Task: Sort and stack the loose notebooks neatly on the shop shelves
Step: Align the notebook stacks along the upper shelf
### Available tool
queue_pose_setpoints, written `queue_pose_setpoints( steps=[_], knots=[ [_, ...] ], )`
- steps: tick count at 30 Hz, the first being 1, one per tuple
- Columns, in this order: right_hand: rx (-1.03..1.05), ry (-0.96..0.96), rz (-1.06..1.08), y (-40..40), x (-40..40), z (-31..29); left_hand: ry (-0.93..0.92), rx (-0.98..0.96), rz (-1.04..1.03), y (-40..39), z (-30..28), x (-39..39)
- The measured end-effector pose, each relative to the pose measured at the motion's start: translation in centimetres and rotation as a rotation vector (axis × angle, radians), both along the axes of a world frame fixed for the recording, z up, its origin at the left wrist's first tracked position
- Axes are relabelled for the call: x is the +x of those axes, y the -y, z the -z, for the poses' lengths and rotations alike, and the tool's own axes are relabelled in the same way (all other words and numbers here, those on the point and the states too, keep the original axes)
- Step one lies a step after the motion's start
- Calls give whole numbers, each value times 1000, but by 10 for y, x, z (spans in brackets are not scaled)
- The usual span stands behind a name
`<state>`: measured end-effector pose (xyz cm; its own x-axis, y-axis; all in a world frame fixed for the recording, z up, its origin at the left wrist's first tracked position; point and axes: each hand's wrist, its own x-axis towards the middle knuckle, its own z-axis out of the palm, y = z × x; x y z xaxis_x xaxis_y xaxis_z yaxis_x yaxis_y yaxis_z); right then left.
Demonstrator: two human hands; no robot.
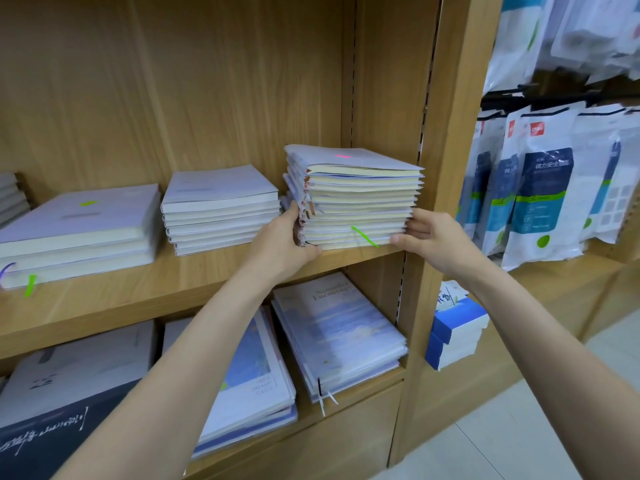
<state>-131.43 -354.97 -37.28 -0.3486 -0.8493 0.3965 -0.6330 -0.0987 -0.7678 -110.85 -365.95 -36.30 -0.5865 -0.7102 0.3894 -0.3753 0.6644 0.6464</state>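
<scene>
A tall stack of pale lilac notebooks [356,199] with cream page edges stands at the right end of the wooden shelf [145,289], its layers slightly fanned. My left hand [280,240] grips the stack's lower left corner, thumb under the front edge. My right hand [433,237] holds the lower right corner, fingers curled against the side. A green ribbon hangs from the stack's front. A lower, tidy stack of notebooks [218,209] sits to its left, and a wider stack [79,233] lies farther left.
The shelf's upright side panel [446,168] stands close to the right of the held stack. Below, blue-covered notebooks [339,334] and dark ones [52,410] lie in piles. Packaged goods [540,188] hang on the right, and blue-white boxes [457,327] sit on the floor.
</scene>
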Motion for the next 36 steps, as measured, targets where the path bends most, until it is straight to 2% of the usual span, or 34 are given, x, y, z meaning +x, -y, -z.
queue_pose_setpoints(
  steps=[6, 10, 14, 17, 21, 36],
  knots=[
    [-10, 2, 8, -2, 3, 0, -89, 71, 60, 2, 0, 1],
    [-17, -7, 8, -2, 5, 0, -78, 111, 76, 8, -1, 0],
    [-40, 113, 19, -1, 4, 2, -22, 126, 48, 12, -6, -1],
    [-72, 224, 16, -1, 6, -1, -54, 132, 67, 14, -2, 2],
    [-93, 202, 29, 3, 8, -8, -145, 140, 76, 12, 2, 5],
    [-78, 236, 14, 6, 13, -9, -141, 14, 19, 2, 8, 2]
  ],
)
